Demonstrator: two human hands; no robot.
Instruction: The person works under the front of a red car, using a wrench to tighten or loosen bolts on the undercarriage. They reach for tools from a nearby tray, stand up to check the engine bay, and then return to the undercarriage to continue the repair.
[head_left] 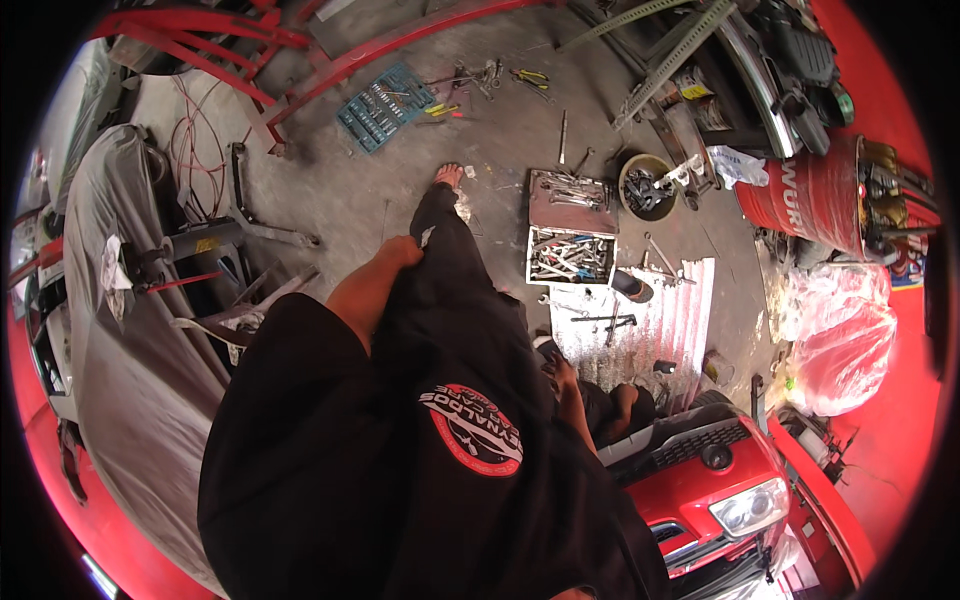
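Floor [500, 125] of bare grey concrete shows around the person's extended foot [449, 176], with the widest open patch lying ahead of it. Beyond that patch, an open teal socket case [385, 108] and yellow-handled pliers [530, 78] lie loose on the concrete. To the right stand an open tool box [570, 257] full of wrenches and, just beside it, a round basin [648, 187] holding metal parts. Below these, a corrugated sheet [685, 320] carries a dark shoe [632, 287] and a long dark tool [605, 320]. A red drum [800, 197] and a plastic-wrapped bundle [845, 335] line the right side; a red car front [720, 500] closes the lower right, a second person [620, 408] partly visible beside it. On the left, a covered vehicle [130, 290] and a dark lift arm [205, 240] narrow the passage; a red steel frame [370, 50] bounds the far edge. Left hand [404, 251] rests against the dark trouser leg [452, 265], centre of view, fingers apparently curled; whether cloth is gripped cannot be determined. Right hand [562, 372] is low beside the person's body, near the sheet's left edge; its grip cannot be determined.
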